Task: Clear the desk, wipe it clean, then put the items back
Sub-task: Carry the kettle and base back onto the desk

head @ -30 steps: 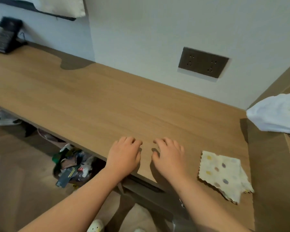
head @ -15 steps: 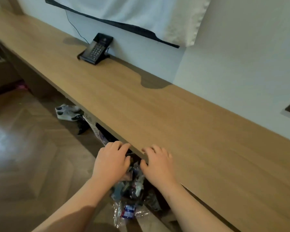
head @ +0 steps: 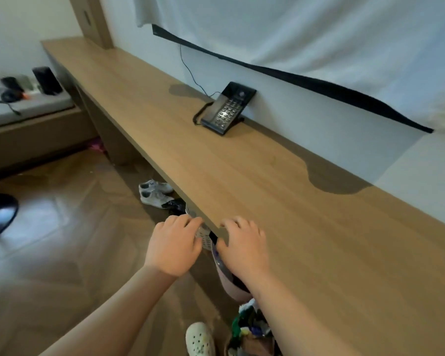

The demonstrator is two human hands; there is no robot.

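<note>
Clearing seems the step in hand: the phone [head: 225, 109] sits on the desk [head: 319, 240] against the wall [head: 306, 119], well apart from both hands; the left hand [head: 174, 246] and right hand [head: 242, 246] lie side by side at the near edge, fingers loosely curled, holding nothing. Next likely needs a long reach to the phone, minding its cord [head: 196, 116]; the desk is pale wood, shoes [head: 154, 192] on the floor [head: 62, 227] beneath.
</note>
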